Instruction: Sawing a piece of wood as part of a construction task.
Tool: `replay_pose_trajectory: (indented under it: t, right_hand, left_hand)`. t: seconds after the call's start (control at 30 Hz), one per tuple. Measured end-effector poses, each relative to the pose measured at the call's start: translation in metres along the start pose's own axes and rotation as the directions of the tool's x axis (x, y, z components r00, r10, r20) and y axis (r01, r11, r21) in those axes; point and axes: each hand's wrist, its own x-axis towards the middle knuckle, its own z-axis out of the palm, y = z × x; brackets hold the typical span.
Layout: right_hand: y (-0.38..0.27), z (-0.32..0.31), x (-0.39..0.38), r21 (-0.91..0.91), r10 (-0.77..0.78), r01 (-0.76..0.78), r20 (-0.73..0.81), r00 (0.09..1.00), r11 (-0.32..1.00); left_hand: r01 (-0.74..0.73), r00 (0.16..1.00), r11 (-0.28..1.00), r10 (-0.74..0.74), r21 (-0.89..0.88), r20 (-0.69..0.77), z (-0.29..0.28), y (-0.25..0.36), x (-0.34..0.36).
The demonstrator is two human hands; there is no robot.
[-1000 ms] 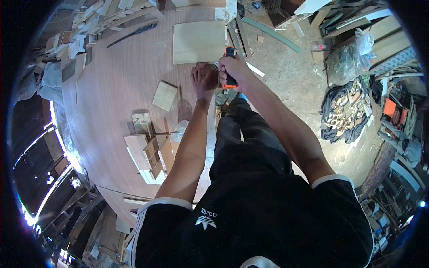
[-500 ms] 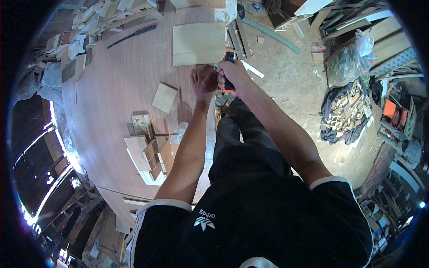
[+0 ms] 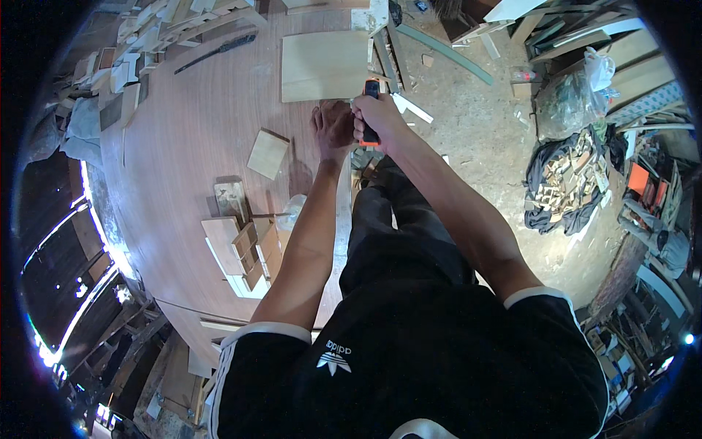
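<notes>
My right hand (image 3: 376,115) is closed around the handle of a black-and-orange tool (image 3: 371,89) at the table's right edge. The tool's working end is hidden, so its kind cannot be made out. Close beside it, my left hand (image 3: 335,130) lies on the wood-grain table (image 3: 197,139), fingers spread and pointing away from me. A pale rectangular board (image 3: 325,66) lies flat just beyond the left hand. To the left of my forearm rests a smaller wood piece (image 3: 268,154).
Nearer on the table, small wooden pieces (image 3: 245,252) are stacked by a clear plastic item (image 3: 292,212). A dark thin strip (image 3: 216,53) and piled offcuts (image 3: 168,36) lie at the far left. On the right floor sits a dark sack of wood scraps (image 3: 567,183) below a plastic bag (image 3: 574,106).
The scene has shifted slightly upward in the picture. Both hands keep their places beside the board, and the right hand still grips the tool, which has moved slightly.
</notes>
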Motion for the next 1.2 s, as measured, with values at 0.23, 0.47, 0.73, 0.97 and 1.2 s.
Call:
replay_pose_trajectory:
  t: [0.23,0.47,0.73,0.97,1.2]
  right_hand:
    - [-0.001,0.003,0.01,0.009,0.004,-0.004,-0.027,1.0,1.0]
    - [0.009,0.001,0.007,0.03,-0.017,0.019,-0.047,0.999,0.999]
    - [0.009,0.002,0.007,0.034,-0.01,0.012,-0.056,0.998,0.999]
    - [0.014,0.001,0.012,0.029,0.003,-0.002,-0.052,0.999,1.0]
    - [0.02,-0.002,0.015,0.044,0.039,-0.036,-0.077,0.996,0.998]
  left_hand:
    - [-0.001,1.0,0.999,0.001,0.049,0.0,0.004,-0.009,-0.001]
    - [-0.018,0.999,0.998,0.02,0.061,-0.027,0.006,-0.008,0.002]
    - [-0.029,1.0,0.997,0.03,0.074,-0.01,0.003,-0.008,0.0]
    - [0.023,1.0,0.999,-0.024,-0.029,-0.014,0.005,-0.006,0.003]
    - [-0.023,0.998,1.0,0.023,0.016,-0.05,0.009,-0.008,0.002]
